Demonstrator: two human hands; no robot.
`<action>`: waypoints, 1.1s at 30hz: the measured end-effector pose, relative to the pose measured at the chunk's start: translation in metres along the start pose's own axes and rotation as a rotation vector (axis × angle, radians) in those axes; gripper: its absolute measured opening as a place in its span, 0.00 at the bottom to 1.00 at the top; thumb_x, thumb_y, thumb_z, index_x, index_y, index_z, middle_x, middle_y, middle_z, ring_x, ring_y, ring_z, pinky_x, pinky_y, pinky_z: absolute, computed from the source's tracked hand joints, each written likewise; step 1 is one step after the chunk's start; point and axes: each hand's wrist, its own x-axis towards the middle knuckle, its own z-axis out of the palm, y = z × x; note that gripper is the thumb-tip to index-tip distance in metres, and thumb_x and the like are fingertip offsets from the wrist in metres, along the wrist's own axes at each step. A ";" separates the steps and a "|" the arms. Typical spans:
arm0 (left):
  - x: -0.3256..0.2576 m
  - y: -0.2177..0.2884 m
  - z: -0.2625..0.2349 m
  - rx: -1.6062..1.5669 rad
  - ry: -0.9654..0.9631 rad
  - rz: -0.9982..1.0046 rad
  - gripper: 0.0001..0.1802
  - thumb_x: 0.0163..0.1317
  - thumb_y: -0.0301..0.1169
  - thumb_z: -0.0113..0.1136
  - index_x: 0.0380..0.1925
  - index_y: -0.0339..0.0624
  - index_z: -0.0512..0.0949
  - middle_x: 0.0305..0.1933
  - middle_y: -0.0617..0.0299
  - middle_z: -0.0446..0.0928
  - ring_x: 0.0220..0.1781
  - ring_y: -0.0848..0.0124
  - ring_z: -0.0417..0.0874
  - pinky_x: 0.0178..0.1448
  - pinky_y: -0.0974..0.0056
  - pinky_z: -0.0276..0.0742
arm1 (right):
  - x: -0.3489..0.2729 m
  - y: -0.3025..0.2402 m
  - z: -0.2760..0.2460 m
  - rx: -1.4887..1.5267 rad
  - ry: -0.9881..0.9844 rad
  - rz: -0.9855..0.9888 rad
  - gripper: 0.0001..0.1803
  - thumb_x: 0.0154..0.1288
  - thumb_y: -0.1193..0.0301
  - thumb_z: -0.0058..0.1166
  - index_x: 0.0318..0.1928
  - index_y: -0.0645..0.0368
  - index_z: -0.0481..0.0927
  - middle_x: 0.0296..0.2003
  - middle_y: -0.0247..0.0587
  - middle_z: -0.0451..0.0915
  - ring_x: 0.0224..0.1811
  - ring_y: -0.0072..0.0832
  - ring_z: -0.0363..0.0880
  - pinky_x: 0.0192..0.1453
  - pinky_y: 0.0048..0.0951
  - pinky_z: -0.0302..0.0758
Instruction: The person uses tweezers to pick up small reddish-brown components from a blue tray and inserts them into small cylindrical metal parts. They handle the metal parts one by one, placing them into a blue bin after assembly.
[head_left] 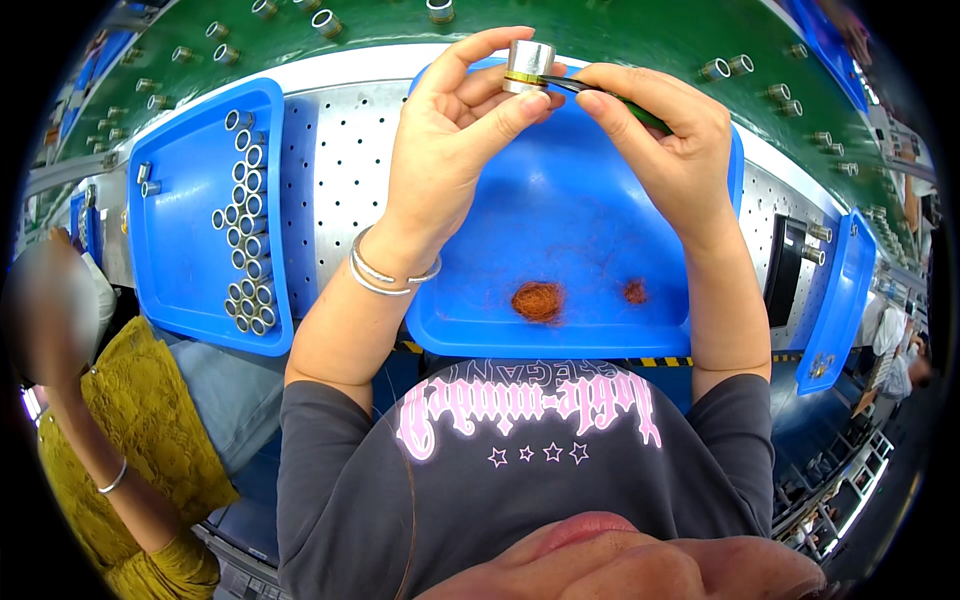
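My left hand (445,140) grips a short silver metal cylinder (530,58) with a yellowish wire band around its lower part, held up at the far side of a blue tray (580,225). In my right hand (668,145), pinched between thumb and fingers, is a pair of tweezers (645,115) with dark tips and a green handle. Their tips touch or lie very close to the yellowish band. In the tray's near half lie a reddish-brown tangle of fine wire (538,301) and a smaller clump (635,291), with loose strands scattered about.
Left of me, another blue tray (180,270) holds several similar cylinders. A perforated metal tabletop (345,140) runs beneath the trays. Beyond it, cylinders stand across a green surface (390,30). To the right are a black holder (783,265) and a further blue tray (835,300). A person in yellow (130,400) is at left.
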 end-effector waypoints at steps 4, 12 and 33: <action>0.000 -0.001 0.000 -0.004 -0.009 0.005 0.25 0.56 0.22 0.60 0.55 0.36 0.65 0.47 0.50 0.76 0.47 0.67 0.80 0.54 0.67 0.74 | 0.000 0.000 0.000 -0.001 0.001 0.001 0.09 0.53 0.70 0.60 0.35 0.58 0.83 0.33 0.40 0.83 0.32 0.29 0.82 0.33 0.22 0.75; 0.000 0.000 0.001 -0.005 -0.013 0.005 0.25 0.56 0.22 0.60 0.55 0.36 0.65 0.47 0.50 0.76 0.48 0.66 0.79 0.55 0.67 0.73 | 0.000 0.001 -0.001 0.026 -0.002 -0.001 0.08 0.53 0.70 0.60 0.35 0.58 0.83 0.32 0.40 0.83 0.31 0.29 0.82 0.33 0.22 0.75; -0.003 -0.005 0.004 0.351 -0.059 0.086 0.27 0.52 0.19 0.61 0.54 0.37 0.67 0.47 0.55 0.74 0.45 0.70 0.79 0.50 0.68 0.78 | 0.010 0.017 -0.012 0.403 -0.082 0.315 0.08 0.56 0.71 0.58 0.34 0.62 0.80 0.26 0.29 0.78 0.29 0.12 0.72 0.34 0.14 0.66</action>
